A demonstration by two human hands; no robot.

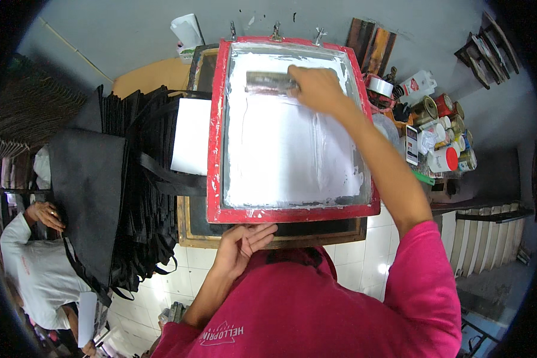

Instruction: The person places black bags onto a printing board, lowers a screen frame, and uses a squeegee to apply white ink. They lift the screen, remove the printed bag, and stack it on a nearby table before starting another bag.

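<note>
A screen-printing screen with a red frame (213,161) lies before me, white ink spread over its mesh (274,155). My right hand (316,86) is closed around one end of a squeegee (265,82), which rests across the far part of the mesh and looks blurred. Below the near edge of the red frame, my left hand (243,243) has its fingers stretched out, palm turned up and nothing in it. Its fingertips are close to the frame's underside; whether they touch it I cannot tell. A wooden-edged dark board (280,240) sits under the screen.
Black fabric bags (140,149) hang in a thick stack at left, beside a white sheet (190,137). Another person's hand (46,215) touches a bag. Metal clamps (276,31) line the screen's far edge. At right stand a phone (411,145) and several cans and tubs (443,160).
</note>
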